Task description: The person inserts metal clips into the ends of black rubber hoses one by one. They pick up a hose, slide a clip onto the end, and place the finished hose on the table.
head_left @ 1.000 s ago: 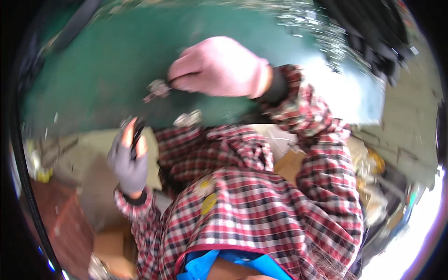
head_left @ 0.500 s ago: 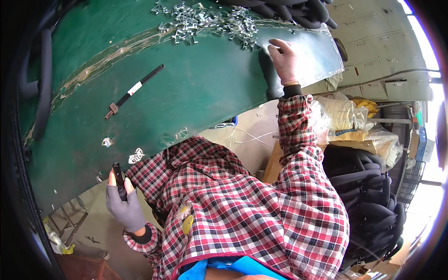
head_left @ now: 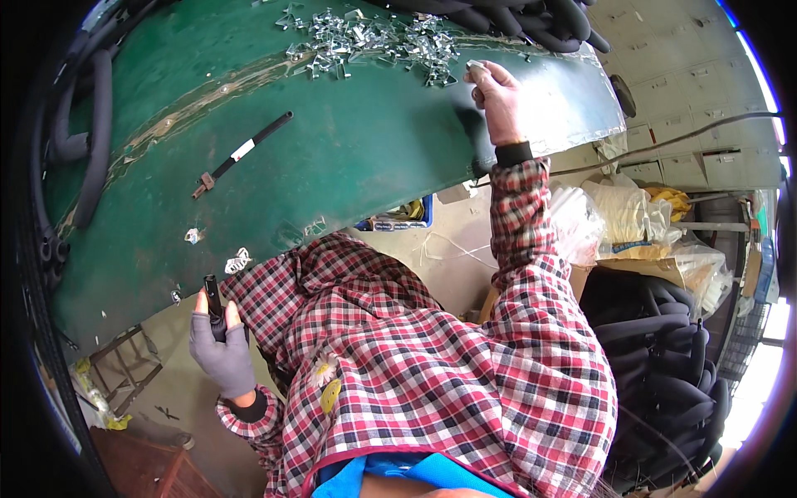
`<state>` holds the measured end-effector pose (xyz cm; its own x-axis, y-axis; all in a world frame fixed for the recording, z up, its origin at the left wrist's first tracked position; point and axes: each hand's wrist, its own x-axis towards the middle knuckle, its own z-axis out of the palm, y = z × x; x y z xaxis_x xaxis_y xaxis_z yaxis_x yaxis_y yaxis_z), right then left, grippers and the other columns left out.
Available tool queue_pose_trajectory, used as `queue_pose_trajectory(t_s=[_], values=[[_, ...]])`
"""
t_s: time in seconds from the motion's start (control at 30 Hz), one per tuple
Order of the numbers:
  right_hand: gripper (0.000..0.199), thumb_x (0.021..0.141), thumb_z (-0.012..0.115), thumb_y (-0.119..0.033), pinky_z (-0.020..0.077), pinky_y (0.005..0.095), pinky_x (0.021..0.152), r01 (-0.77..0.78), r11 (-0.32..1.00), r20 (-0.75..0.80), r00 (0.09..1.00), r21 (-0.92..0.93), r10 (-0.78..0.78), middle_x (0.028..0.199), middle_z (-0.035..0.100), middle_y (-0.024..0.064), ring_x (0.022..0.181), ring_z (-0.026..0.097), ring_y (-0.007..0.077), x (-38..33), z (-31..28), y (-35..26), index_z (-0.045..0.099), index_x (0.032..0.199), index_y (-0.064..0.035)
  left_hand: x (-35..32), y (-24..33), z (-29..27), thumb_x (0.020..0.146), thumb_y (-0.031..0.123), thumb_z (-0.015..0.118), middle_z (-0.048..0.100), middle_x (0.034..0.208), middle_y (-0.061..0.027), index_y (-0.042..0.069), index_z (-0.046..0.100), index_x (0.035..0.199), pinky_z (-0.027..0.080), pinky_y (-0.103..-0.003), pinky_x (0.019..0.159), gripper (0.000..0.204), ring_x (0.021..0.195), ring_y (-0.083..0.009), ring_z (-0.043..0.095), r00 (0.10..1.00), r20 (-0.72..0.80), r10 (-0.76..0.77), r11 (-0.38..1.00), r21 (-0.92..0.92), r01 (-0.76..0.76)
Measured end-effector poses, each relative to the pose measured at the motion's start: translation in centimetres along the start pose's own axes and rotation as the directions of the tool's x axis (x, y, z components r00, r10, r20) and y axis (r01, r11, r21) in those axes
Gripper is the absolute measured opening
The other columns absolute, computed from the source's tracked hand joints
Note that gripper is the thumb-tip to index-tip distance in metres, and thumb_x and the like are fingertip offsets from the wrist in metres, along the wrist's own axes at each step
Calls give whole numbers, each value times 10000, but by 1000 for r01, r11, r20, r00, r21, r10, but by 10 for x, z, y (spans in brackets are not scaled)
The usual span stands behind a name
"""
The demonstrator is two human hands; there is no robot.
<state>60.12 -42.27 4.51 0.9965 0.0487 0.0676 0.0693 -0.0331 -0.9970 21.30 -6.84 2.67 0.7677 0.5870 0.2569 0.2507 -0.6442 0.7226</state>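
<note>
My left hand (head_left: pixel 222 353), in a grey glove with bare fingertips, grips a short black tube (head_left: pixel 213 292) that stands up between thumb and fingers at the table's near edge. My right hand (head_left: pixel 501 104) reaches over the far right of the green table, beside a heap of small metal clips (head_left: pixel 378 46). Thumb and fingers are pinched there on a small shiny piece that looks like one metal clip (head_left: pixel 476 65). Between the hands, a black strip-like tool (head_left: pixel 249 149) with a white label and a brownish metal end lies on the table.
Black foam tubes (head_left: pixel 498 18) are piled beyond the clips, and more (head_left: pixel 98 141) lie at the left. The green table (head_left: pixel 349 141) carries white scraps (head_left: pixel 238 261) near its front edge. A blue crate (head_left: pixel 398 222) is below it. Black tubes (head_left: pixel 652 365) are stacked at my right.
My right hand has gone from loosely spread fingers to a pinch on a small piece beside the heap. My left hand keeps its hold on the black tube. The view has shifted slightly.
</note>
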Motion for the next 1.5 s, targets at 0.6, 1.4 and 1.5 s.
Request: queue_pose_trajectory(t_s=[0.6, 1.4, 1.5], values=[[120, 981, 586, -147, 355, 175, 445, -941, 212, 880, -145, -264, 453, 824, 642, 23, 546, 488, 48, -234, 240, -6, 637, 977, -39, 12, 55, -27, 823, -21, 729, 717, 905, -90, -20, 656, 1086, 550, -285, 725, 273, 793, -130, 695, 935, 67, -347, 909, -222, 353], [289, 766, 862, -68, 513, 222, 710, -241, 950, 813, 582, 197, -21, 963, 658, -4, 818, 604, 67, -244, 239, 0, 653, 963, -33, 7, 37, -28, 889, 57, 728, 673, 810, -40, -21, 652, 1042, 516, -256, 653, 188, 704, -76, 616, 948, 166, -272, 897, -311, 313], [184, 865, 751, -37, 508, 220, 697, -553, 798, 734, 641, 238, 225, 862, 661, -14, 801, 595, 61, -228, 233, -25, 658, 1021, -5, -4, 37, -19, 903, 79, 731, 654, 788, -29, -16, 673, 1104, 494, -260, 612, 230, 671, -69, 582, 926, 136, -351, 836, -400, 375]])
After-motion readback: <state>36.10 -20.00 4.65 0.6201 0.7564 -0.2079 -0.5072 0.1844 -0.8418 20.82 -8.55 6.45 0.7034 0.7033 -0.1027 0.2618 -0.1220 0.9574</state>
